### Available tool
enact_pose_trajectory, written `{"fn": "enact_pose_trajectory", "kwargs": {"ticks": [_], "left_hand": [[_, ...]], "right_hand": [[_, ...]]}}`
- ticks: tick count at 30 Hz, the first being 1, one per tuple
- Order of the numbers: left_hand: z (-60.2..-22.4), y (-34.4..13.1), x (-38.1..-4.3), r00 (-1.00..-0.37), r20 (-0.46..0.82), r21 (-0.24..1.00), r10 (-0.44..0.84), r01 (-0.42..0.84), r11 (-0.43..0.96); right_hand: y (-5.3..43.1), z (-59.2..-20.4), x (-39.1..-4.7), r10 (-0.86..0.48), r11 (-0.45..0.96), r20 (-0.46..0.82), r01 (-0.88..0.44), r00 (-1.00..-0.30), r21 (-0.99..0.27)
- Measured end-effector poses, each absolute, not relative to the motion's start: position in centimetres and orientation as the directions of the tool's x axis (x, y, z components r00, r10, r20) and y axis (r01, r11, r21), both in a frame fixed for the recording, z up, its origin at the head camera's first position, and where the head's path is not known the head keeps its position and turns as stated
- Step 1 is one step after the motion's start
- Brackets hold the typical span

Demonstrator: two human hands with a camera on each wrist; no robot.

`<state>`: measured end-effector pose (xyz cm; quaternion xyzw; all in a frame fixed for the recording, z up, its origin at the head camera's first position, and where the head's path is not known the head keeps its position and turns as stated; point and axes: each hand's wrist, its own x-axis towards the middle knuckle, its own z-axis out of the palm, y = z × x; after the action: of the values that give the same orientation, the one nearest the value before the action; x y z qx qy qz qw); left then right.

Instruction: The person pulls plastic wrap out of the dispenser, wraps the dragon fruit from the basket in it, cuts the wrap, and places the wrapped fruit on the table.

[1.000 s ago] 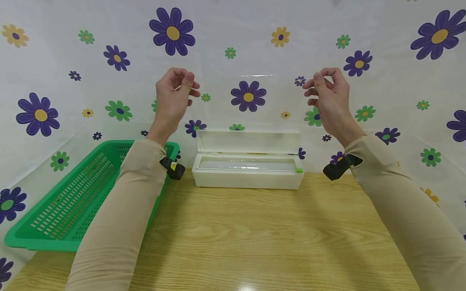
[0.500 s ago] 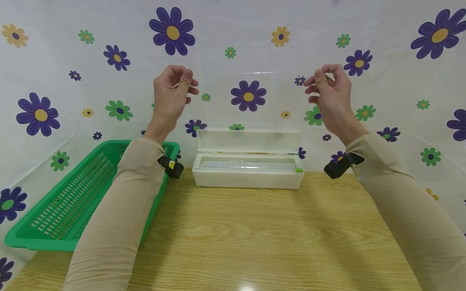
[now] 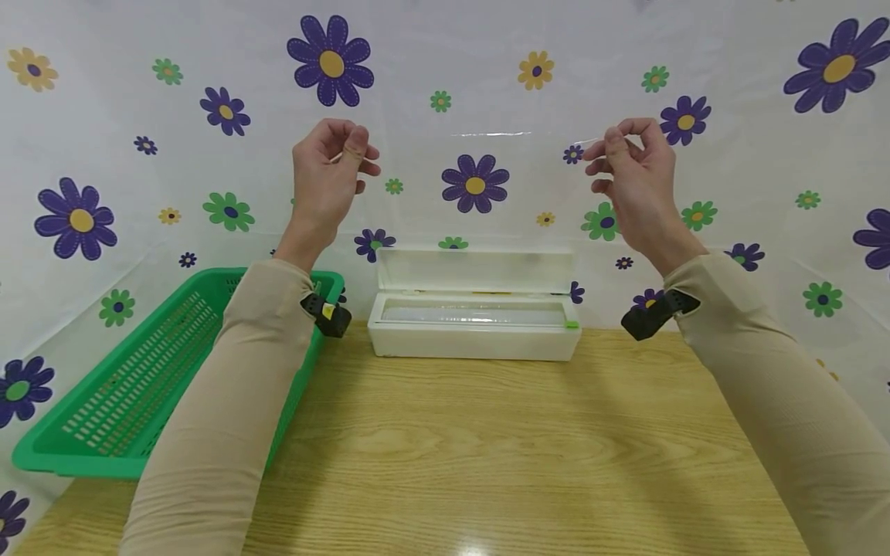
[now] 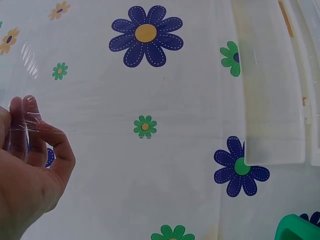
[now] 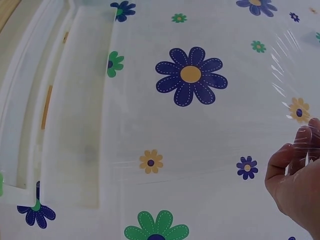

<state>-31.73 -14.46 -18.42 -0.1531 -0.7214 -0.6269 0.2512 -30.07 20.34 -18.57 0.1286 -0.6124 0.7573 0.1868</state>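
Observation:
Clear cling film [image 3: 490, 134] spans the space between my two raised hands, showing mainly as glints and fine creases. My left hand [image 3: 327, 174] pinches its left upper corner between thumb and index finger, and my right hand [image 3: 636, 181] pinches the right one. In the left wrist view the film covers the fingers of the left hand [image 4: 42, 175]; the right wrist view shows creased film over the right hand [image 5: 295, 180]. Below stands a long white cling film dispenser [image 3: 473, 344], its lid [image 3: 473, 272] raised and a roll [image 3: 473, 315] inside. Whether the film still joins the roll is hard to tell.
A green plastic basket [image 3: 90, 467] stands on the left of the wood-grain table [image 3: 473, 440], partly behind the left forearm. A small green piece [image 3: 572, 325] sits at the dispenser's right end. A white flower-patterned sheet [image 3: 410, 46] hangs behind.
Both hands have risen slightly and moved a little farther apart, still pinching the cling film. The film's glinting upper edge has risen with them. The dispenser and basket have stayed in place.

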Motion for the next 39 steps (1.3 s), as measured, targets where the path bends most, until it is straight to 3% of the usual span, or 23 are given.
{"fn": "enact_pose_trajectory", "kwargs": {"ticks": [39], "left_hand": [[-17.1,-14.7,-31.3,-0.828,0.551,0.829,-0.105,0.53,0.179]], "right_hand": [[20.1,-17.5,-29.7,0.128,-0.221,0.466,-0.484,-0.875,-0.847]]}}
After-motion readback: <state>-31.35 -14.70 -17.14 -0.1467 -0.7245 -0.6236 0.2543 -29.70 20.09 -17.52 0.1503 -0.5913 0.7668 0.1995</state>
